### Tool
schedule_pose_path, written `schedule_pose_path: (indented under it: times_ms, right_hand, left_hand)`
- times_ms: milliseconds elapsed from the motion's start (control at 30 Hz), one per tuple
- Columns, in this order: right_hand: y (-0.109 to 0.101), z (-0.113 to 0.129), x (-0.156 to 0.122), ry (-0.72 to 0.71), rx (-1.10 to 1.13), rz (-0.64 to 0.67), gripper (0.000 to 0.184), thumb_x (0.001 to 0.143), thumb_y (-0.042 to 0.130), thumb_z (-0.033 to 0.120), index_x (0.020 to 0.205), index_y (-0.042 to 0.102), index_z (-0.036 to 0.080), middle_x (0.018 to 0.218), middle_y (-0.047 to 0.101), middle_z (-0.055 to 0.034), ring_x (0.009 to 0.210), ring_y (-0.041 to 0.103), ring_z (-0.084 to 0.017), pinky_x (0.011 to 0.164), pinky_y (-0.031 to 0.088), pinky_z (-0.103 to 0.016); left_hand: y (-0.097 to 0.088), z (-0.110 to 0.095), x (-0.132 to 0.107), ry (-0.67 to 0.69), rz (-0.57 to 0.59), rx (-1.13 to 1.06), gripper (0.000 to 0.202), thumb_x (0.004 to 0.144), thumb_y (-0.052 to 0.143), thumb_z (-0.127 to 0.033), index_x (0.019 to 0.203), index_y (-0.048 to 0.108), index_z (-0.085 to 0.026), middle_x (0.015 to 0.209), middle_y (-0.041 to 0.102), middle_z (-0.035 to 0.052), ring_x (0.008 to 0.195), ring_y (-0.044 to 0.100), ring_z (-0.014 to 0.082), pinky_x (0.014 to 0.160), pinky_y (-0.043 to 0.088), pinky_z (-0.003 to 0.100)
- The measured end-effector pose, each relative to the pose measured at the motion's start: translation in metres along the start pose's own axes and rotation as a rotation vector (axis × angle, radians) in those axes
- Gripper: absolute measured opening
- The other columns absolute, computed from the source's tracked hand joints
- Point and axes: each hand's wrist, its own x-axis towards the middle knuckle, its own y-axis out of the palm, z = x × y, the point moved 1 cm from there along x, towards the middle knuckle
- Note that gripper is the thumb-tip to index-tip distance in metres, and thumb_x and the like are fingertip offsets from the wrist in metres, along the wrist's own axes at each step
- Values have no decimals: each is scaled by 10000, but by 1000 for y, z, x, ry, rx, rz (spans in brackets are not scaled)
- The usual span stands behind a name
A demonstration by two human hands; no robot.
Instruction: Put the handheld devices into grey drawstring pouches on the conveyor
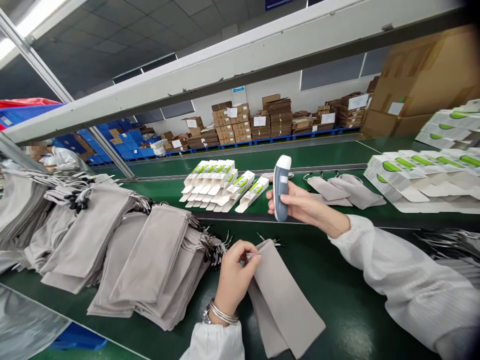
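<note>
My right hand (305, 205) holds a grey and white handheld device (281, 187) upright above the green work surface (337, 300). My left hand (234, 272) is closed, pinching the top edge of a grey drawstring pouch (285, 300) that lies flat on the surface, with another pouch under it. To the left, several more grey pouches (150, 260) lie in overlapping stacks, drawstrings pointing right.
White and green product boxes (221, 182) stand in a row on the conveyor behind, more (412, 172) at the right beside loose pouches (348, 190). A large cardboard box (423, 80) sits far right. Another person (60, 157) works at far left. Pallets of cartons line the back wall.
</note>
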Motion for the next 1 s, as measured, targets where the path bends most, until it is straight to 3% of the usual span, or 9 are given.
schedule_pose_path:
  times_ms: [200,367,433,500,567,633,700,800,1000]
  right_hand:
    - [35,-35,-1,-94,-87,122,753,790,808,350,1333,289,300,1134,618,-64,939,702,-236,827,571,-426]
    - [39,-46,-3,24,-332,190,560,893,558,668,1189,558,193,1124,615,-78,995,607,-204,832,502,-325]
    - [40,-41,-7,87,-467,206,520,948,474,646,1163,611,193,1123,603,-68,974,564,-180,772,481,-277]
    - [41,-33,-13,162,-461,241,440,945,550,564,1208,575,213,965,589,-28,780,540,-127,623,448,-223]
    - [41,-22,-20,241,-326,240,363,920,626,478,1145,538,207,679,441,65,504,364,-67,452,304,-173]
    - [41,-6,-29,251,-169,200,246,928,629,400,1017,500,211,575,245,120,427,150,-44,409,156,-161]
    - [42,13,-37,187,-63,145,189,943,612,341,945,467,219,574,186,124,436,81,-41,417,120,-163]
    - [40,41,-38,22,20,27,155,959,575,333,956,461,228,597,181,114,434,82,-44,414,150,-166]
    - [-3,88,-1,-642,-265,-490,80,974,501,313,957,453,252,610,232,99,453,243,-72,564,443,-219]
  left_hand:
    - [1,-20,2,109,-5,-78,102,834,661,-155,744,627,-188,791,550,-2,738,499,139,668,367,258]
    - [3,-34,7,188,-243,-142,74,832,700,-195,772,658,-196,905,524,20,804,505,144,672,389,247]
    - [0,-36,9,204,-345,-150,64,830,709,-201,784,664,-200,923,526,24,836,512,147,678,400,241]
    - [-6,-36,11,198,-358,-157,87,812,728,-204,755,663,-192,925,540,30,889,527,158,706,418,238]
    - [-17,-33,11,141,-387,-224,127,795,749,-232,735,650,-180,893,545,24,811,526,134,642,413,217]
    - [-30,-29,10,49,-512,-374,174,789,761,-289,773,628,-179,831,535,2,641,463,84,516,351,185]
    - [-38,-26,9,-23,-627,-518,232,780,772,-338,837,603,-189,805,530,-18,543,386,53,447,288,165]
    - [-38,-18,8,-51,-577,-517,300,767,773,-392,936,607,-209,838,552,-16,546,402,57,465,339,170]
    - [-21,24,11,-125,-256,205,389,764,672,-556,989,666,-239,1031,625,73,818,584,231,622,488,309]
